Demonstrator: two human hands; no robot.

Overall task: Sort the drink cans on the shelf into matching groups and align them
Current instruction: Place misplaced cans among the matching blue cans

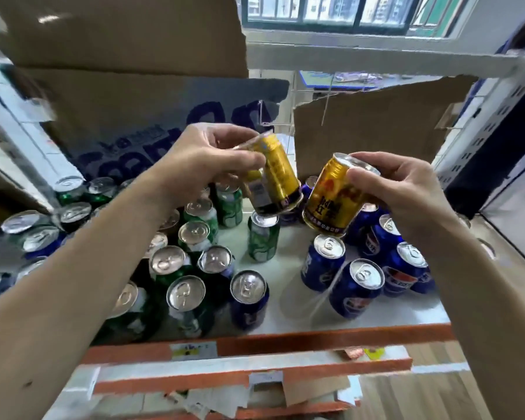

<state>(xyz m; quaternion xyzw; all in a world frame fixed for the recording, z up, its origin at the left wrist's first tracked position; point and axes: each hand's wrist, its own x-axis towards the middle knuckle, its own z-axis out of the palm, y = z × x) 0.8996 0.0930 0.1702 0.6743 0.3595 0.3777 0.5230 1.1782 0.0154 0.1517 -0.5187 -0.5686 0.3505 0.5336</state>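
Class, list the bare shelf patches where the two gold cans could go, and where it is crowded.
Bare: the strip of shelf between the lone green can and the blue cans, running to the orange edge. Crowded: the left cluster and the right rear.

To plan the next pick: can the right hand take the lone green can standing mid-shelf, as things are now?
Probably not yet. The right hand grips a tilted gold can, so its fingers are busy. The way itself looks free: the green can stands apart, with bare shelf on its right.
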